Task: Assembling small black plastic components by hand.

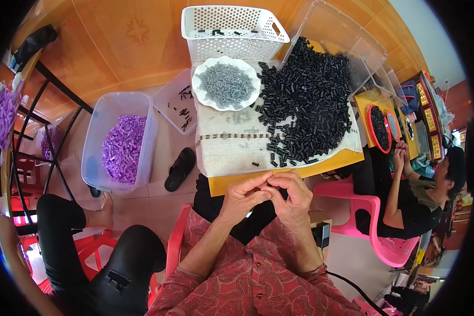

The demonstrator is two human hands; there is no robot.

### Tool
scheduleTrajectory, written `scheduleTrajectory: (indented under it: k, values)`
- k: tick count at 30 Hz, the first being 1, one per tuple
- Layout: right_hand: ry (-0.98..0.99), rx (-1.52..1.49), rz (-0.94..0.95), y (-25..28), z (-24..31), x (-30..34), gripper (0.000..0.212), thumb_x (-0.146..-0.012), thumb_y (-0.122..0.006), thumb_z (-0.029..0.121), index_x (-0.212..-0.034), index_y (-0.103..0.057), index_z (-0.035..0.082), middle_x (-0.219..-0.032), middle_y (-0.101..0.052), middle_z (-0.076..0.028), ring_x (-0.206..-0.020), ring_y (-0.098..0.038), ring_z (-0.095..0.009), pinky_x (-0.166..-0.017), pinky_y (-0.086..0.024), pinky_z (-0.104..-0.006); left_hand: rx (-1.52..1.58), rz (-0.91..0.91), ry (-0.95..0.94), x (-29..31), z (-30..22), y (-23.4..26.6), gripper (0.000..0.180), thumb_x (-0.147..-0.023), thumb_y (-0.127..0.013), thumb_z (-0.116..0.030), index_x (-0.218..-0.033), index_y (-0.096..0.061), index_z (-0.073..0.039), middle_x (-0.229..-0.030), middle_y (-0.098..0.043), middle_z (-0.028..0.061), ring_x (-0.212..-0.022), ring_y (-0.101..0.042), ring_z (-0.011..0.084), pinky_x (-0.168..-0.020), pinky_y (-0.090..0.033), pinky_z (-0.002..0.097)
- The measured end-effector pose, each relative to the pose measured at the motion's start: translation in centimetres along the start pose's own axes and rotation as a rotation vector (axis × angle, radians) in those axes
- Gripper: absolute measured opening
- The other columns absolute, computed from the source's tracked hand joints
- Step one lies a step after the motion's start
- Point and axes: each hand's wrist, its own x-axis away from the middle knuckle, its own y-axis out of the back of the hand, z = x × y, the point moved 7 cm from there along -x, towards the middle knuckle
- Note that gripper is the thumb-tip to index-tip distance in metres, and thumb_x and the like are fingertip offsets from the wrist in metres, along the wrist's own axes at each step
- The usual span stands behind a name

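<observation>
Shirt fabric in patterned red lies nearest. Beyond it, at the near edge of the table, the left hand and right hand meet, fingers bent and tips together; how tightly they are closed, and whether they have hold of anything, I cannot tell. Just past them, a few loose black pieces lie on a white cloth, and a large heap of them covers its right side. Farther left, a scalloped white plate holds small clear pieces. Behind the plate stands a white basket, with a clear bin to its right.
</observation>
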Motion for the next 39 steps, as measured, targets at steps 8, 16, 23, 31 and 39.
scheduleTrajectory:
  k: [8,16,23,31,39]
  values:
    - [-0.060,-0.036,0.030,-0.3,-0.2,0.1,0.029,-0.069,-0.077,-0.004,-0.095,-0.065,0.001,-0.091,-0.066,-0.010,-0.077,-0.063,-0.025,-0.065,-0.052,-0.0322,0.194,-0.045,0.069,-0.3,0.1,0.4,0.042,-0.089,-0.064,0.000,-0.130,-0.057,-0.003,-0.106,-0.066,0.0044,-0.093,-0.062,0.0092,-0.082,-0.051,0.0214]
    - [-0.042,0.024,0.074,-1.0,-0.2,-0.9,0.035,-0.070,-0.076,-0.004,-0.104,-0.065,0.000,-0.101,-0.065,-0.013,-0.084,-0.063,-0.026,-0.071,-0.052,-0.0324,0.112,-0.347,0.164,-1.7,-0.5,3.3,0.028,-0.096,-0.055,-0.006,-0.122,-0.059,0.002,-0.101,-0.067,0.0106,-0.076,-0.064,0.0111,-0.071,-0.056,0.0260]
    - [-0.028,-0.009,0.107,-1.2,-1.2,0.0,0.019,-0.074,-0.072,-0.002,-0.092,-0.066,0.002,-0.088,-0.065,-0.010,-0.080,-0.062,-0.028,-0.069,-0.051,-0.0348,0.076,-0.493,0.008,-9.0,-6.4,4.5,0.023,-0.096,-0.057,-0.015,-0.112,-0.061,0.002,-0.086,-0.064,0.0084,-0.065,-0.061,0.0123,-0.062,-0.057,0.0302]
    - [-0.022,0.003,0.143,-0.7,-1.4,0.4,0.015,-0.077,-0.071,-0.002,-0.091,-0.067,0.001,-0.087,-0.066,-0.011,-0.077,-0.063,-0.029,-0.067,-0.051,-0.0352,-0.082,-0.460,-0.151,-25.7,-15.4,6.8,0.023,-0.095,-0.059,-0.016,-0.093,-0.060,0.007,-0.080,-0.061,0.0121,-0.062,-0.061,0.0192,-0.059,-0.059,0.0338]
    - [-0.113,0.040,0.125,0.5,-3.9,0.5,0.014,-0.077,-0.070,-0.001,-0.090,-0.067,0.001,-0.085,-0.065,-0.012,-0.079,-0.062,-0.030,-0.068,-0.051,-0.0367,0.010,-0.456,-0.156,-27.2,-15.7,8.2,0.027,-0.093,-0.058,-0.007,-0.107,-0.051,0.014,-0.096,-0.058,0.0209,-0.082,-0.063,0.0296,-0.075,-0.061,0.0426]
